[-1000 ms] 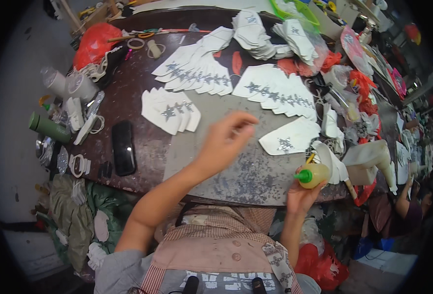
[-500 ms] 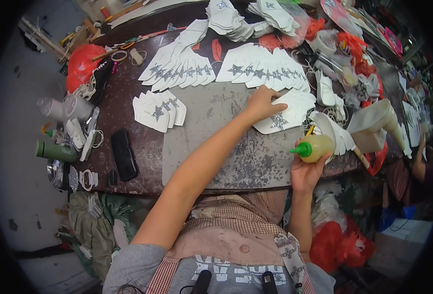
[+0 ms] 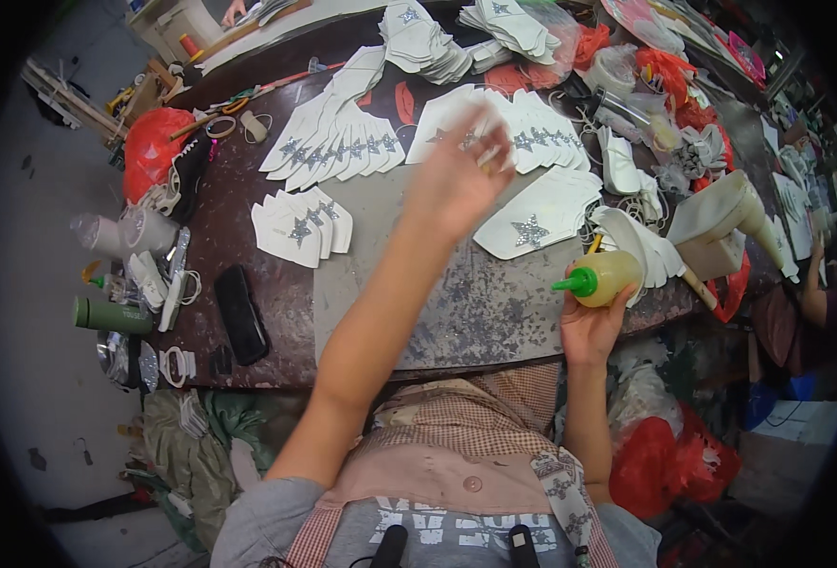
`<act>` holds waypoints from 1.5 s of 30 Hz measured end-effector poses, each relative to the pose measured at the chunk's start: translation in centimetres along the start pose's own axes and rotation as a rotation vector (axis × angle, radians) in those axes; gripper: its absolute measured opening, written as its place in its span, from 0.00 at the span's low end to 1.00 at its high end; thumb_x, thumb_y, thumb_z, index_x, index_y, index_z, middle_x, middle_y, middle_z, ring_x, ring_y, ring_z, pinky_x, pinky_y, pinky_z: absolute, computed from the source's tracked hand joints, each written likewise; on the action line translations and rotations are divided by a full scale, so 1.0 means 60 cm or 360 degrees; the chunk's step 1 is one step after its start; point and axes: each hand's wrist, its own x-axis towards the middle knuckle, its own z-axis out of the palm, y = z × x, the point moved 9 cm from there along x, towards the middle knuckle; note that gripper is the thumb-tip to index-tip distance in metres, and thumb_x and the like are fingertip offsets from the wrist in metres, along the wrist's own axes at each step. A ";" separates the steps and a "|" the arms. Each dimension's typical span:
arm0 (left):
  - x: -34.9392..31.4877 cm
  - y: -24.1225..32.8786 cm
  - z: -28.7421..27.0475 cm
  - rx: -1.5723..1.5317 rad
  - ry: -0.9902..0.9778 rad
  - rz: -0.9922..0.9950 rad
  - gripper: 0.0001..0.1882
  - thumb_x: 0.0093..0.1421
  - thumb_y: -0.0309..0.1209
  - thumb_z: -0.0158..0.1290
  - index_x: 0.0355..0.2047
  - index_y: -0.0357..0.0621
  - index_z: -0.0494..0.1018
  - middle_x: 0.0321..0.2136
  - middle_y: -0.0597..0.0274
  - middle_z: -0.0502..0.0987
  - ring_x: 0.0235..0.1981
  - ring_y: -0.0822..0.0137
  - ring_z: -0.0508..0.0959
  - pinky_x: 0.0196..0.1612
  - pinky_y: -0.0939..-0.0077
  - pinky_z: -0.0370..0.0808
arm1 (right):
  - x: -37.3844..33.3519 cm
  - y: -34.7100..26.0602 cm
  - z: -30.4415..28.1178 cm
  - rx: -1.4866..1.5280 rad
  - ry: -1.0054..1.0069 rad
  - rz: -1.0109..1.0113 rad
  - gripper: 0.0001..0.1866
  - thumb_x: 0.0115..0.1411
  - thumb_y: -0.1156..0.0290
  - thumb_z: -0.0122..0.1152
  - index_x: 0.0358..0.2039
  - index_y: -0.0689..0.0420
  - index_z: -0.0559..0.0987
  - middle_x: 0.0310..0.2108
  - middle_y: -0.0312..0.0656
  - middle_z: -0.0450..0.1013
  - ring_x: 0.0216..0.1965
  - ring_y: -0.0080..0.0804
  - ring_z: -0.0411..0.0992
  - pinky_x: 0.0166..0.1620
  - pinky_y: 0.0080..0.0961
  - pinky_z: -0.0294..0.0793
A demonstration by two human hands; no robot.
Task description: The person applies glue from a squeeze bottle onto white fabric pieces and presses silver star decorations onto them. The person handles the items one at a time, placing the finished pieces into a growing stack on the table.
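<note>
My right hand (image 3: 591,333) grips a squeeze bottle (image 3: 617,275) of yellowish liquid at the table's front edge, its green nozzle pointing left. My left hand (image 3: 458,180) is raised over the middle of the table, smeared by motion, so its fingers are hard to read. Below and to its right lies a pile of white shoe-upper pieces (image 3: 504,232), a silver glitter star on the top one. Behind the hand, a fanned row of similar starred pieces (image 3: 556,114) is partly covered by it. Another fan (image 3: 343,128) lies farther left, and a smaller group (image 3: 281,222) sits nearer me.
A grey work sheet (image 3: 418,322) covers the table's middle. Left of it lie a black phone-like case (image 3: 240,312), a green flask (image 3: 111,315) and a red bag (image 3: 156,142). To the right stand a whitish container (image 3: 707,227) and white shoe parts (image 3: 619,168). More stacks (image 3: 418,43) lie at the back.
My left hand has lifted off the right pile of white pieces and moved left and away from me. My right hand still holds the bottle in nearly the same place.
</note>
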 end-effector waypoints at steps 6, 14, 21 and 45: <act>-0.390 0.285 0.274 -0.1165 -0.1593 0.0361 0.07 0.61 0.25 0.44 0.26 0.43 0.70 0.20 0.58 0.71 0.15 0.64 0.71 0.19 0.63 0.70 | 0.002 0.005 -0.003 0.0023 0.0005 0.0040 0.35 0.64 0.48 0.57 0.64 0.57 0.63 0.59 0.51 0.66 0.58 0.52 0.69 0.55 0.44 0.78; -0.513 0.319 0.262 -0.1054 -0.2067 0.0673 0.09 0.55 0.25 0.49 0.20 0.39 0.73 0.13 0.57 0.72 0.10 0.65 0.70 0.11 0.66 0.67 | -0.018 0.103 0.078 0.0200 0.0201 0.0244 0.31 0.65 0.52 0.58 0.61 0.57 0.65 0.59 0.48 0.67 0.59 0.45 0.67 0.60 0.44 0.74; -0.354 0.330 0.230 -0.0919 -0.1315 0.0970 0.06 0.57 0.24 0.52 0.25 0.43 0.76 0.13 0.65 0.71 0.09 0.73 0.64 0.15 0.80 0.63 | -0.046 0.132 0.056 0.1350 0.0340 0.0723 0.30 0.59 0.62 0.66 0.58 0.63 0.69 0.58 0.52 0.66 0.59 0.47 0.67 0.60 0.40 0.74; -0.416 0.370 0.210 -0.0634 -0.1399 0.1456 0.04 0.53 0.22 0.54 0.23 0.41 0.76 0.11 0.69 0.69 0.09 0.76 0.64 0.14 0.84 0.61 | -0.227 0.275 0.334 -0.2359 -0.1798 -0.0883 0.35 0.56 0.40 0.61 0.57 0.48 0.75 0.61 0.55 0.64 0.64 0.56 0.59 0.64 0.51 0.58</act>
